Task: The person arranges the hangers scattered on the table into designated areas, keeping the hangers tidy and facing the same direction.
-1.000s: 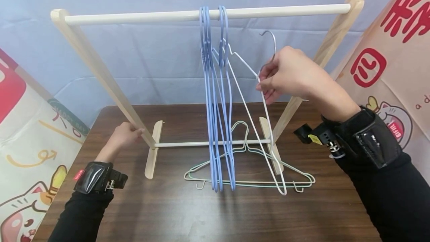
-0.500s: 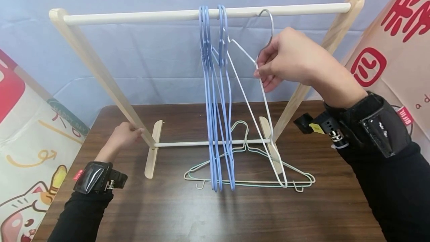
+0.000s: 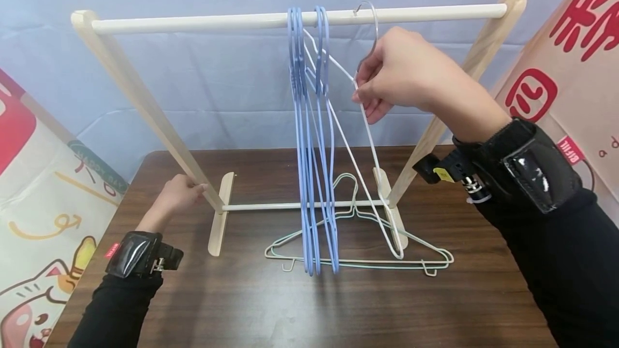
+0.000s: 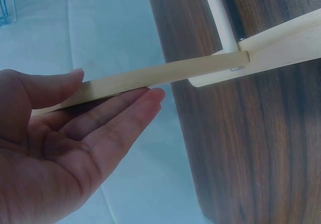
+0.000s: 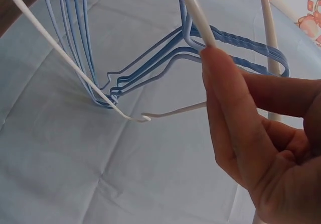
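My right hand (image 3: 406, 71) pinches white hanger (image 3: 372, 144) by shoulder, just below metal hook (image 3: 376, 27); rest stretches below and left of hand. Looks light, stiff, possibly slick; I'd favour hold near hook base. Left hand (image 3: 179, 193) grips rack leg (image 3: 145, 104).

Head view is bright, even, fairly crisp. Pale glare plus faint soft shadows on the table (image 3: 285, 321); sharp highlights on the black wrist straps (image 3: 527, 173). Wrist views run dimmer, softer, cooler. Light source unclear.
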Action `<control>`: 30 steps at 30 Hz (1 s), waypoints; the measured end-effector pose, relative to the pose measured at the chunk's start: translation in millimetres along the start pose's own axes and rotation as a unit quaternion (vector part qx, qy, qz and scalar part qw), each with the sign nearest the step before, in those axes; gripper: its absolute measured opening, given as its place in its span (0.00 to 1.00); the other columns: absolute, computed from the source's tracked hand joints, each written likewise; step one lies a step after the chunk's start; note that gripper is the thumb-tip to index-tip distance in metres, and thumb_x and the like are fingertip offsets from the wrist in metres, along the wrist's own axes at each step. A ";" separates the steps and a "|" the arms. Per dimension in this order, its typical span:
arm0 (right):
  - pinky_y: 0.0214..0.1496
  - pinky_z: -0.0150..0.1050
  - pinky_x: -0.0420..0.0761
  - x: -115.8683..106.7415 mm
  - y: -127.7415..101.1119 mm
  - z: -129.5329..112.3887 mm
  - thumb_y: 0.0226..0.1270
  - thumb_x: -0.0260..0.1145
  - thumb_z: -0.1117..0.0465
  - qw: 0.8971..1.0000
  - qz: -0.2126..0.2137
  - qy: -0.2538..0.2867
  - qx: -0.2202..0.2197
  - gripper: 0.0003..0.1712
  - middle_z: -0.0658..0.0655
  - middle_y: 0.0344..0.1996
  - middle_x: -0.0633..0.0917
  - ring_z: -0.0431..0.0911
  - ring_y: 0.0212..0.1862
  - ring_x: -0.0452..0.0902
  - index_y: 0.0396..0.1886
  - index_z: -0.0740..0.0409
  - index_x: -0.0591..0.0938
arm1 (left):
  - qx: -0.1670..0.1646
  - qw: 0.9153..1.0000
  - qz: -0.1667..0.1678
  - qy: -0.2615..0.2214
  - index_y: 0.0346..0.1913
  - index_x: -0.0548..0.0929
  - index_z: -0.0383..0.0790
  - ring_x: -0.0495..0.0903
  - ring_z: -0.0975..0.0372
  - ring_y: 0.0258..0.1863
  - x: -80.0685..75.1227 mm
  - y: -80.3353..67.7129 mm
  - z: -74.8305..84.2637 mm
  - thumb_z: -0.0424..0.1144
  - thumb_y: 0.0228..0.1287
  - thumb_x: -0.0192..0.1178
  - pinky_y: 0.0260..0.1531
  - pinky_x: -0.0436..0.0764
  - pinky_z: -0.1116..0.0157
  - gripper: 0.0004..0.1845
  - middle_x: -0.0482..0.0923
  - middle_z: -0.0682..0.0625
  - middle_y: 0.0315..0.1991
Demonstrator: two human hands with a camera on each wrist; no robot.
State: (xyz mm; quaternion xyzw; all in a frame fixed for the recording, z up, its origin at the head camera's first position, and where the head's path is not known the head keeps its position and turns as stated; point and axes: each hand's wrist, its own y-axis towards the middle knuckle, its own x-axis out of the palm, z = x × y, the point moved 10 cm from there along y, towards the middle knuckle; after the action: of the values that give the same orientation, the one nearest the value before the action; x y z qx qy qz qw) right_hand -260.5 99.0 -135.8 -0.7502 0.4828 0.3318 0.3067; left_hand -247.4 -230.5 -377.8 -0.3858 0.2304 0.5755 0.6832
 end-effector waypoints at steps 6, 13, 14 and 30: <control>0.34 0.35 0.80 2.2 4.4 -7.6 0.59 0.64 0.65 1.000 0.005 0.012 0.005 0.10 0.61 0.24 0.84 0.49 0.24 0.83 0.34 0.70 0.78 | -0.002 1.000 -0.002 -0.002 0.49 0.74 0.19 0.79 0.43 0.42 0.5 1.3 0.6 0.38 0.70 0.46 0.38 0.77 0.53 0.21 0.77 0.29 0.42; 0.35 0.36 0.80 4.2 7.9 -13.8 0.60 0.63 0.66 1.000 0.011 -0.010 0.003 0.08 0.61 0.26 0.84 0.48 0.24 0.83 0.32 0.69 0.77 | -0.004 1.000 -0.004 0.005 0.48 0.75 0.19 0.79 0.43 0.41 0.3 0.8 0.4 0.39 0.70 0.46 0.36 0.77 0.53 0.21 0.77 0.29 0.41; 0.34 0.36 0.80 4.4 8.3 -14.8 0.60 0.63 0.66 1.000 0.013 -0.011 0.001 0.08 0.61 0.26 0.84 0.47 0.24 0.83 0.31 0.70 0.77 | -0.004 1.000 -0.004 0.005 0.48 0.75 0.19 0.79 0.43 0.41 0.3 0.7 0.5 0.39 0.70 0.46 0.36 0.77 0.54 0.21 0.77 0.29 0.41; 0.27 0.34 0.80 13.9 13.4 -23.3 0.60 0.61 0.70 1.000 0.025 -0.017 -0.007 0.05 0.64 0.28 0.84 0.46 0.22 0.82 0.31 0.70 0.78 | -0.007 1.000 -0.002 0.012 0.48 0.75 0.19 0.78 0.43 0.42 0.4 0.3 1.0 0.39 0.70 0.46 0.36 0.77 0.53 0.21 0.78 0.29 0.41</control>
State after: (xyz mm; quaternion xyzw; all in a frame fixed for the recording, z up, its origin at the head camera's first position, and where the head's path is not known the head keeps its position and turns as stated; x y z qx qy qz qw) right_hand -263.8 68.9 -134.9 -0.7340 0.4940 0.3553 0.3015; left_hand -247.7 -229.4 -377.6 -0.3977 0.2336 0.5708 0.6793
